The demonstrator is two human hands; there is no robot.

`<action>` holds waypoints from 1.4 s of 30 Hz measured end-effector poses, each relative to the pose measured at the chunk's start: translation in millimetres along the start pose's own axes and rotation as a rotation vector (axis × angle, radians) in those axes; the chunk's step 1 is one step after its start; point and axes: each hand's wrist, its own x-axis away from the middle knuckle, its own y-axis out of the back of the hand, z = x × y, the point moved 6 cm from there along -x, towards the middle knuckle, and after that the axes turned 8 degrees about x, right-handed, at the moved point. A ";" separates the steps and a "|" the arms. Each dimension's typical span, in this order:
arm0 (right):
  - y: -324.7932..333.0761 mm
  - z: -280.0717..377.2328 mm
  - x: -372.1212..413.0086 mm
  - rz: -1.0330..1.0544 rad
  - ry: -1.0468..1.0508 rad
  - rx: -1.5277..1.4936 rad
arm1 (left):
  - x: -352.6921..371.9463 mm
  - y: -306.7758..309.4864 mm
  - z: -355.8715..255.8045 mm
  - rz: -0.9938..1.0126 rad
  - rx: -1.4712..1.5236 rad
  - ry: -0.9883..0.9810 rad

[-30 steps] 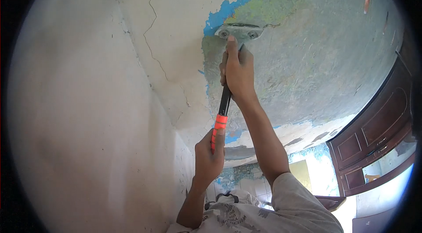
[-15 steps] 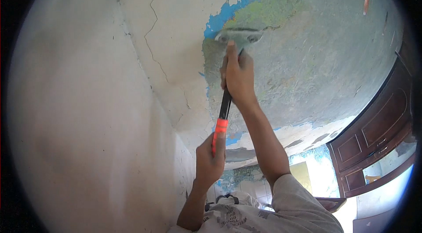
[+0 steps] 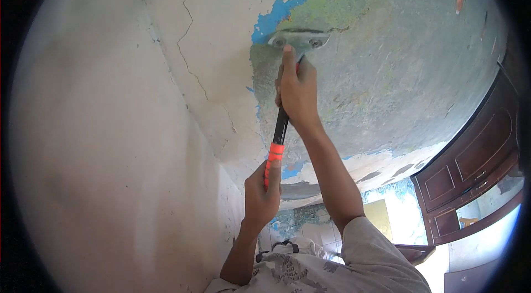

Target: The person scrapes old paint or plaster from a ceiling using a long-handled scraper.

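Note:
A long-handled scraper (image 3: 301,40) has its wide blade against the wall, at the lower edge of a patch of green and blue old paint (image 3: 326,5). My right hand (image 3: 298,85) is closed round the upper shaft just behind the blade head, its thumb pointing up along it. Lower down, my left hand (image 3: 262,196) wraps the orange-red grip at the handle's end. Bare grey plaster (image 3: 381,71) spreads to the right of the blade, and cream paint (image 3: 221,33) still covers the wall to the left.
A thin crack (image 3: 191,27) runs down the cream paint. The left wall (image 3: 99,154) meets this one at a corner. A dark wooden cabinet (image 3: 470,166) stands at the right. Floor tiles (image 3: 321,233) and peeling blue paint show below.
The scraper and both hands have shifted slightly up in the view, with the wall also sliding a little left and up. Both hands keep their hold.

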 end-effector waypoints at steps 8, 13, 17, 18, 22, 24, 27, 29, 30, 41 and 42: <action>-1.2 7.4 -4.9 0.016 0.018 -0.002 | -1.7 -0.3 -9.1 0.008 0.035 0.048; -2.4 -6.9 3.7 0.037 -0.031 0.042 | 5.6 0.4 8.2 -0.028 0.047 0.088; -1.2 10.0 -2.0 0.045 -0.013 -0.019 | -0.1 -2.1 -6.7 0.024 0.008 0.007; -1.7 6.5 -1.3 0.029 -0.002 -0.025 | 0.1 -2.2 -4.9 0.015 0.000 0.002; -4.1 -3.7 6.7 0.046 -0.048 -0.011 | 7.4 -2.1 2.1 -0.039 0.011 0.017; -3.4 10.8 -3.9 0.026 -0.008 -0.054 | -3.7 -1.7 -7.4 -0.016 -0.012 -0.032; -4.0 11.9 -3.3 0.000 -0.016 -0.077 | -6.6 2.0 -10.5 -0.015 -0.060 -0.073; -4.5 6.0 0.9 0.001 -0.026 -0.054 | -2.7 3.5 -6.2 -0.021 -0.048 -0.046; -5.6 0.0 5.3 0.012 -0.020 -0.031 | 2.5 4.6 -1.1 -0.024 -0.019 -0.013; -3.5 -0.2 -1.2 0.005 -0.020 -0.066 | -1.5 0.1 -7.9 -0.022 -0.041 -0.049; -3.0 -1.4 -0.5 0.013 -0.023 -0.057 | -0.3 -1.2 -7.6 -0.025 -0.041 -0.039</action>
